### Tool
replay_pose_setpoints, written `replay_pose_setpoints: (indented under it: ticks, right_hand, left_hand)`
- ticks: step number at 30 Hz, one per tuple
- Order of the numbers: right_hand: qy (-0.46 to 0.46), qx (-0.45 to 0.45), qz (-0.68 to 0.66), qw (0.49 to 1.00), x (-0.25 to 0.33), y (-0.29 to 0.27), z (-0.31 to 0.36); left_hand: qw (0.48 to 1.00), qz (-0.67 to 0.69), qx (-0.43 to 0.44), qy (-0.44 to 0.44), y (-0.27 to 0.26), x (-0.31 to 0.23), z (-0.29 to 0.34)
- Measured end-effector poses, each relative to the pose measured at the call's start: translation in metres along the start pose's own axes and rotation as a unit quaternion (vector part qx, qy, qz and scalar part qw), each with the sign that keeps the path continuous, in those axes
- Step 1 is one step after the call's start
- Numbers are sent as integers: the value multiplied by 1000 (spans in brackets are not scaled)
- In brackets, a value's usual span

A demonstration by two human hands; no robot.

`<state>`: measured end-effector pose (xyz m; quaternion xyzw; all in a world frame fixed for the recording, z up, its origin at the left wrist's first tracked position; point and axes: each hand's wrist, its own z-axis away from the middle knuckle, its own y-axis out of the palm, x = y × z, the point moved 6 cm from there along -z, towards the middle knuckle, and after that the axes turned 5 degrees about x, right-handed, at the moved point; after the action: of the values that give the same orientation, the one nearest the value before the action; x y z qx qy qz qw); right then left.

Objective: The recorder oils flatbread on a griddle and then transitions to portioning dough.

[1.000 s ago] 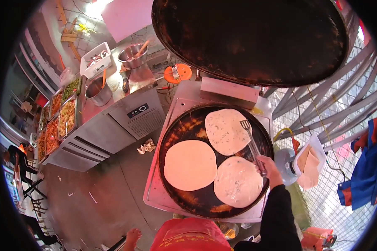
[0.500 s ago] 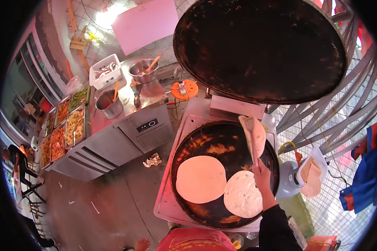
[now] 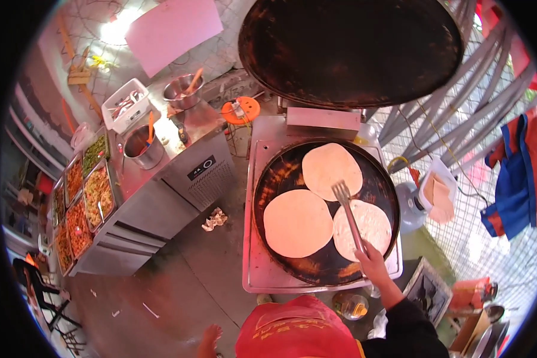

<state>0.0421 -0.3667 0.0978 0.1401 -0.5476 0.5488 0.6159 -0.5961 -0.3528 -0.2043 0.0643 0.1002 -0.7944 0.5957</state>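
In my right hand (image 3: 371, 262) is a pair of long metal tongs (image 3: 353, 221), fingers closed round the handle. The slotted, fork-like tip sits over the lower edge of the far flatbread (image 3: 331, 169), and the shaft crosses the paler, wetter-looking right flatbread (image 3: 373, 224). A third round flatbread (image 3: 298, 224) lies on the left. All three lie flat on the dark round griddle (image 3: 289, 161). My left hand (image 3: 210, 339) hangs low, left of my red apron (image 3: 292, 331), partly seen, fingers apart and holding nothing.
The griddle's big black lid (image 3: 352, 48) stands raised behind. Left is a steel counter (image 3: 167, 203) with food trays (image 3: 98, 197), steel pots (image 3: 143, 149) and a white bin (image 3: 125, 107). An oil bottle (image 3: 351, 305) stands near my apron; a white container (image 3: 438, 191) is at right.
The flatbread that hung folded from the tongs now lies flat at the back of the griddle. My right hand has drawn the tongs back over the right flatbread. The view has shifted.
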Motion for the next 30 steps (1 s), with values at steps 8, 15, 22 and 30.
replay_pose_setpoints:
  ticks: [8, 15, 22, 30]
  right_hand:
    - [302, 54, -380, 873, -58, 42, 174]
    - [203, -120, -485, 842, -124, 67, 117]
    - [97, -141, -485, 858, -126, -1, 5]
    - [-203, -238, 136, 940, -41, -74, 35]
  left_hand:
    - [855, -471, 51, 212, -23, -47, -76]
    - [548, -646, -53, 529, 48, -119, 2]
    - [475, -821, -42, 316, 68, -118, 26]
    - [875, -379, 40, 298, -4, -31, -34]
